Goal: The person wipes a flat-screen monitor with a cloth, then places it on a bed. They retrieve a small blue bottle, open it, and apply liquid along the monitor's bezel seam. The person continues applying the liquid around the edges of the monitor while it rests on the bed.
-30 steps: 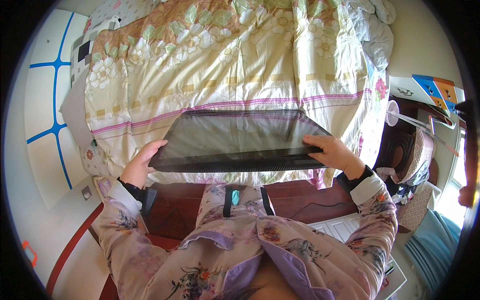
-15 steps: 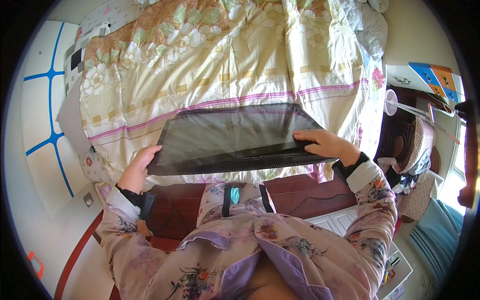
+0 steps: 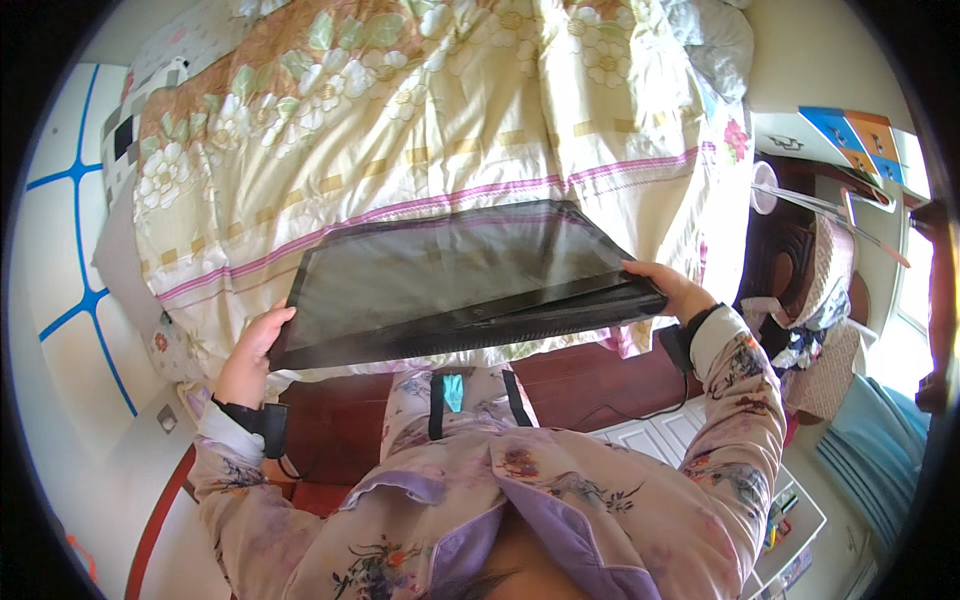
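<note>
A wide, dark, glassy panel (image 3: 450, 275) is held by both hands at the centre of the view, over the near edge of the bed; its nearer left corner is set lower in the view than its nearer right one, and whether any weight is borne by the bed cannot be told. At nearly nine o'clock, the panel's left edge is gripped by the left hand (image 3: 252, 345), with the thumb laid at the rim; at three o'clock, the nearer right corner is gripped by the right hand (image 3: 675, 290), the fingers beneath being hidden. A dark strip is seen running aslant along the near edge; whether it is loose cannot be told.

At twelve o'clock, the bed is covered by a cream floral bedcover (image 3: 400, 150), crossed by a purple stripe; a red-brown floor (image 3: 570, 385) is seen at five o'clock; a white surface with blue lines (image 3: 60, 240) is placed towards nine, blue and orange drawers (image 3: 850, 140) at two, and a teal cloth (image 3: 880, 460) near four; dark bands are worn at both wrists, below flowered sleeves.
</note>
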Demonstrator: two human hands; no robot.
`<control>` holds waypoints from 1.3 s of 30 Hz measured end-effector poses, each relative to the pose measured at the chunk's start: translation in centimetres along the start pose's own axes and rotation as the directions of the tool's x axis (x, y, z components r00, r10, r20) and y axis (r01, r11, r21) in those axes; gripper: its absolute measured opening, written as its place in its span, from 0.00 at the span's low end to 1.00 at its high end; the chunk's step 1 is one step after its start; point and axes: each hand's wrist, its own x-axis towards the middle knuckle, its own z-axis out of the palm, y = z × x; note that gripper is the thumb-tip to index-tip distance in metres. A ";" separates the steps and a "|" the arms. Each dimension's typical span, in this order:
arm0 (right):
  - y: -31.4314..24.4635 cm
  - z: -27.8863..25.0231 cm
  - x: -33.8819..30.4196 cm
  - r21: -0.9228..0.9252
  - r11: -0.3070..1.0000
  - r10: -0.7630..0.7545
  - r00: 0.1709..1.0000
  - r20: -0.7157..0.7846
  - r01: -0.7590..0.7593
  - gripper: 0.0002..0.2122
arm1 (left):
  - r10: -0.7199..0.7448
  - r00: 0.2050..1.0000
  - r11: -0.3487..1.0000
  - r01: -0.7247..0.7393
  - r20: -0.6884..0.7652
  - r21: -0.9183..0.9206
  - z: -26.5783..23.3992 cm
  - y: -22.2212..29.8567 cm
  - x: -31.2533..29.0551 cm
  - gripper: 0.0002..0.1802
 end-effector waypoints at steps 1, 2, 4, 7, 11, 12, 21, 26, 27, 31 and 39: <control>0.4 0.1 0.0 0.088 0.995 -0.052 0.996 0.071 0.045 0.18 | -0.016 1.000 1.000 0.016 0.003 -0.004 0.0 -0.1 -0.2 0.21; 0.7 0.4 0.2 0.137 0.987 -0.086 0.996 -0.016 0.088 0.16 | -0.032 0.999 0.999 0.032 0.005 -0.008 0.2 -0.2 -0.5 0.22; 1.4 0.8 0.3 0.224 0.971 -0.074 0.995 -0.072 0.088 0.14 | -0.031 1.000 0.998 0.031 0.004 -0.049 0.8 -0.4 -1.2 0.23; 3.0 1.3 0.3 0.391 0.916 -0.058 0.994 -0.094 0.091 0.14 | 0.021 0.997 0.999 -0.024 -0.075 -0.034 2.1 -1.3 -2.2 0.24; 6.5 1.2 0.1 0.383 0.907 -0.134 0.983 -0.129 0.174 0.13 | 0.116 0.989 0.990 -0.122 -0.087 -0.067 3.4 -3.5 -3.7 0.24; 7.4 1.1 0.2 0.393 0.904 -0.130 0.984 -0.125 0.170 0.12 | 0.164 0.985 0.983 -0.168 -0.059 -0.069 3.6 -4.1 -4.3 0.24; 14.0 1.2 0.0 0.485 0.829 -0.243 0.960 -0.136 0.279 0.17 | 0.210 0.977 0.968 -0.211 -0.022 -0.136 4.1 -5.6 -6.5 0.26; 13.8 3.2 -1.8 0.485 0.810 -0.296 0.944 -0.143 0.328 0.18 | 0.246 0.968 0.968 -0.248 -0.037 -0.038 3.0 -4.3 -6.9 0.27; 13.5 3.8 -2.2 0.506 0.795 -0.329 0.938 -0.106 0.336 0.18 | 0.263 0.963 0.964 -0.265 -0.054 -0.016 2.8 -3.9 -6.9 0.27; 11.1 6.2 -3.0 0.414 0.780 -0.431 0.883 -0.188 0.469 0.17 | 0.320 0.943 0.947 -0.322 -0.092 -0.005 2.1 -1.6 -7.6 0.28; 1.1 8.7 4.9 0.327 0.713 -0.624 0.774 -0.106 0.620 0.17 | 0.578 0.813 0.814 -0.580 -0.073 -0.020 -1.8 3.1 -0.2 0.27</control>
